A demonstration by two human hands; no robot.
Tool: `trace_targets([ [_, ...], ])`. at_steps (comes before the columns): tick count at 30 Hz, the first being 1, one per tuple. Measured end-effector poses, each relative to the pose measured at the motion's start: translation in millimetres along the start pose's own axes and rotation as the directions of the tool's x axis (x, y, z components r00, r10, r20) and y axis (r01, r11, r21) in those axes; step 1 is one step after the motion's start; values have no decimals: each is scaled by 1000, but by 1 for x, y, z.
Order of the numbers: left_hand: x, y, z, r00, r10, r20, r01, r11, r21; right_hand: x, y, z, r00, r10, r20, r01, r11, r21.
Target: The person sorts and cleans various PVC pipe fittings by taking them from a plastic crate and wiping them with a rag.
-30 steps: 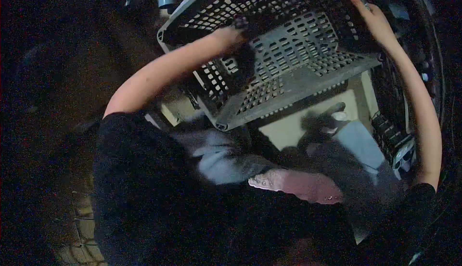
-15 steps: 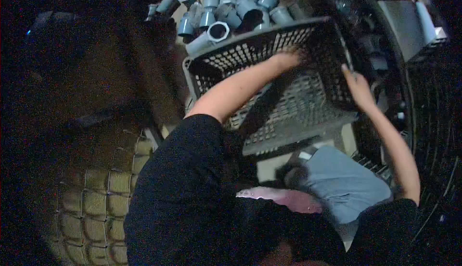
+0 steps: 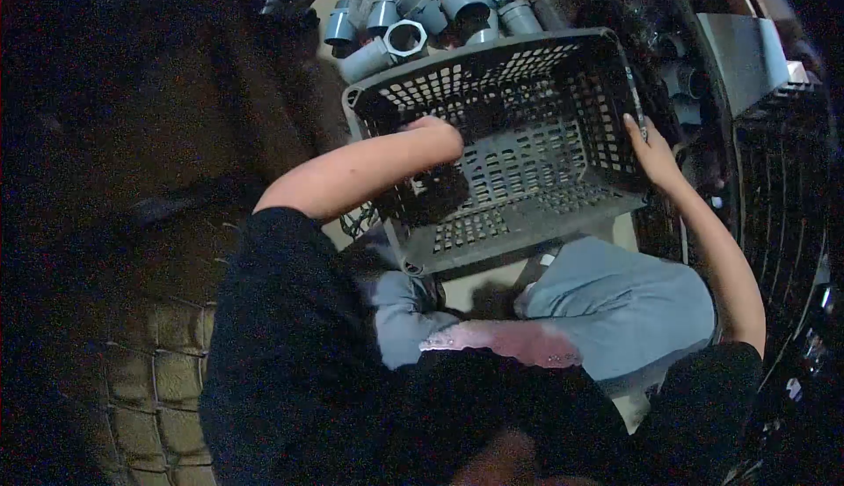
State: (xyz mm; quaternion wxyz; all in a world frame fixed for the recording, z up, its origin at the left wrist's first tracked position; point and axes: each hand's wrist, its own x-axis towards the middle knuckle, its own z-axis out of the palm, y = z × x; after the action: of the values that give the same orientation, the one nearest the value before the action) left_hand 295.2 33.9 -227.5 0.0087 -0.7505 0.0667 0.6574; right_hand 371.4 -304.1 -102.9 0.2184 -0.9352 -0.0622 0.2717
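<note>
A black perforated plastic crate (image 3: 536,253) is tilted toward me above my lap, its slotted floor and walls showing. My right hand (image 3: 655,159) grips its right rim, the thumb over the edge and the fingers outside. Inside the crate's left part is my left hand (image 3: 429,127), bent back at the wrist toward the left wall. Its fingers are hidden behind my own wrist and forearm, so whether they touch or hold anything does not show.
Several grey plastic pipe fittings (image 3: 405,39) lie in a heap just beyond the crate's far rim. More fittings (image 3: 681,81) are in the dark at the right. A grey box-like panel (image 3: 743,55) stands at the upper right, and yellowish netted sacking (image 3: 176,380) lies at the lower left.
My left hand has moved from the crate's far right part to its left side, the forearm swinging left. My right hand stays on the right rim, and the crate has hardly shifted.
</note>
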Motion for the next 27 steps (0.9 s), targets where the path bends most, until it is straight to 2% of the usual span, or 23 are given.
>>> trace_targets([
  [2,-45,0,-25,1000,22,7,-20,986,-167,0,8,-10,998,67,4,-63,963,-262],
  [3,-65,3,-35,999,42,14,-37,967,-251,-3,15,-17,1000,-15,8,16,936,-353],
  [4,-83,8,-50,903,430,-7,-421,886,192,-16,-7,-26,997,-72,11,72,956,-283],
  [5,-103,4,-62,816,568,-109,-546,819,176,-39,-50,-41,991,-133,5,131,969,-211],
  [6,-103,-7,-69,603,742,-292,-748,653,116,-56,-89,-51,980,-197,-4,194,971,-141],
  [7,-128,-7,-75,442,799,-408,-862,504,55,-66,-113,-55,982,-180,55,182,983,-34],
  [8,-146,-10,-78,328,792,-515,-920,391,15,-74,-133,-54,979,-167,114,159,984,74],
  [9,-155,-15,-79,289,786,-546,-951,301,-70,-78,-146,-47,963,-249,104,244,968,60],
  [10,-163,-18,-81,255,777,-576,-967,207,-149,-80,-157,-41,950,-290,114,257,936,241],
  [12,-176,-29,-80,265,759,-595,-959,142,-246,-82,-176,-32,940,-342,10,328,910,255],
  [13,-179,-34,-80,267,749,-607,-952,105,-288,-77,-181,-31,947,-320,34,290,894,342],
  [15,-180,-38,-82,224,682,-696,-973,117,-199,-63,-189,-31,953,-285,100,199,843,499],
  [16,-181,-40,-82,194,642,-741,-981,125,-148,-59,-191,-30,969,-216,124,127,858,498],
  [17,-180,-40,-81,153,562,-813,-987,40,-158,-55,-191,-29,977,-148,152,54,867,496],
  [18,-174,-38,-84,109,475,-873,-994,40,-103,-50,-191,-25,980,-77,186,-25,869,494],
  [19,-170,-35,-83,46,341,-939,-986,164,12,-49,-189,-16,992,-29,119,-45,814,579],
  [21,-168,-23,-76,-148,98,-984,-897,407,176,-46,-190,-9,994,23,102,-94,617,781],
  [22,-181,-11,-68,-177,66,-982,-882,432,188,-41,-190,-6,994,44,101,-109,497,861],
  [23,-183,1,-62,-268,81,-960,-822,500,271,-30,-177,1,997,-44,57,-39,337,941],
  [24,-180,15,-56,-357,128,-925,-765,528,369,-27,-168,-2,992,28,123,-126,261,957],
  [25,-182,24,-45,-302,163,-939,-764,548,341,-22,-167,-3,986,-6,165,-162,173,971],
  [26,-183,27,-38,-196,301,-933,-802,498,330,-20,-168,-2,979,-44,200,-196,90,977],
  [27,-184,18,-39,-135,463,-876,-823,439,359,-21,-174,-2,983,61,173,-182,459,870],
])
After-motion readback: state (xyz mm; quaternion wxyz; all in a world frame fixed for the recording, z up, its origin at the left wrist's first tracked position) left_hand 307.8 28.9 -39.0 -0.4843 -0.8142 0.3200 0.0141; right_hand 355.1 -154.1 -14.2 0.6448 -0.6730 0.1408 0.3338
